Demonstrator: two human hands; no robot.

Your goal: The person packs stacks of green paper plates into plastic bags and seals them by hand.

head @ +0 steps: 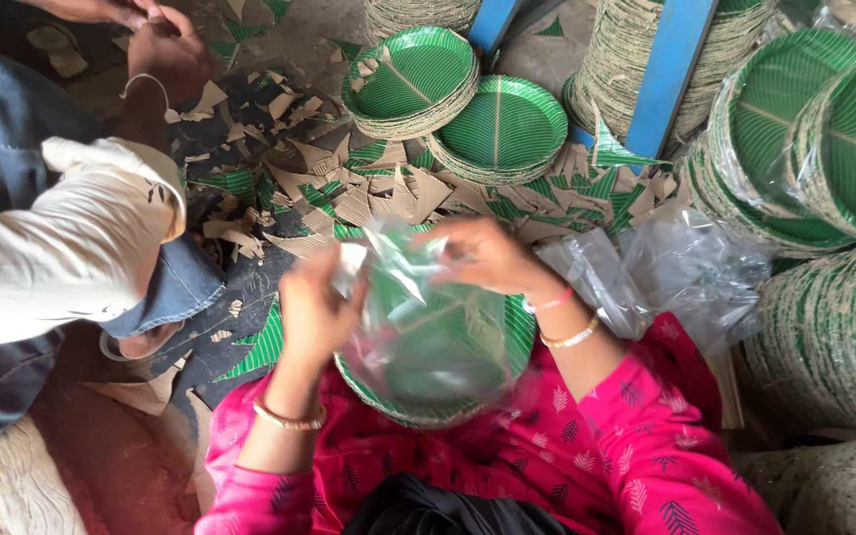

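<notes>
Head view, steeply down, close

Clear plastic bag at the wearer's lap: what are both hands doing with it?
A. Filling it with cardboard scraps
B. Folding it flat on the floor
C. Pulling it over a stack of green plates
C: the left hand and right hand grip the clear plastic bag around the stack of green plates.

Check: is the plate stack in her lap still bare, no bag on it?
No: a clear plastic bag covers the stack of green plates in the lap, with the left hand and right hand gripping its top.
</notes>
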